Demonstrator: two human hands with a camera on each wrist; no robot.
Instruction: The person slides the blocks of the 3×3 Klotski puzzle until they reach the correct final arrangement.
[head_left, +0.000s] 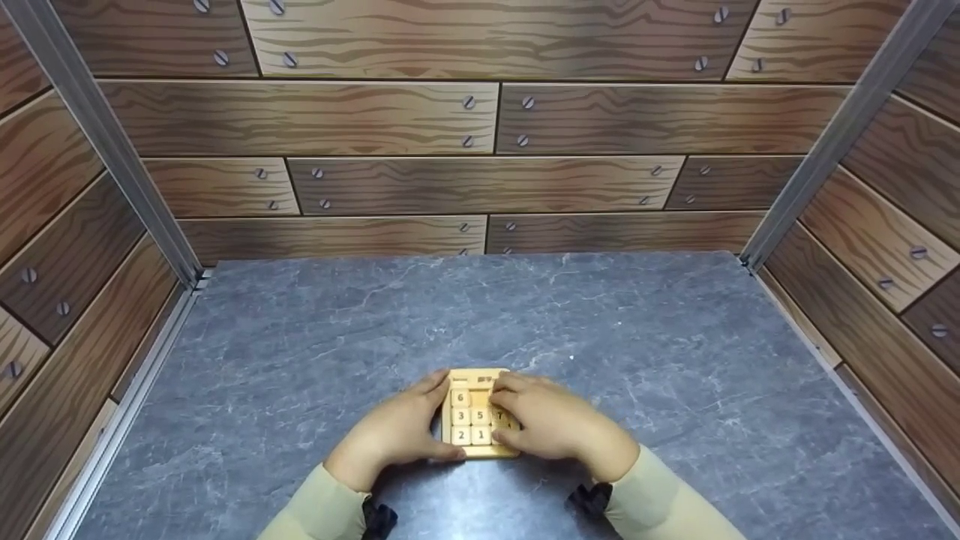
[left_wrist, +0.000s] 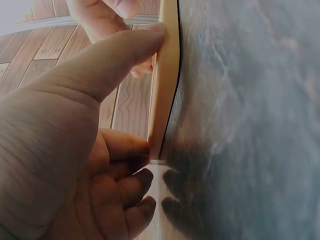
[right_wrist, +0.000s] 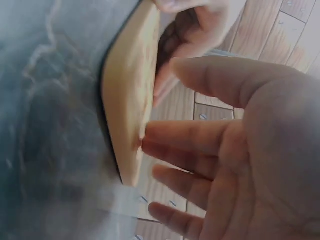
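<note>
A yellow number puzzle board [head_left: 480,452] lies on the grey table, its tiles 6, 3, 5, 7, 2 and 1 visible around a vacant slot in the top row. My left hand [head_left: 401,424] grips its left side, thumb at the lower edge and fingers at the upper corner; the left wrist view shows this hand [left_wrist: 65,135] on the board's edge [left_wrist: 167,75]. Over the right columns lies my right hand [head_left: 551,416], covering some tiles. In the right wrist view its fingers [right_wrist: 185,137] are extended, fingertips at the board's face [right_wrist: 125,95], thumb raised apart.
The grey marbled table [head_left: 480,315] stretches around the board. Wood-patterned walls [head_left: 390,184] stand at the back and both sides, with metal rails [head_left: 127,157] at the corners.
</note>
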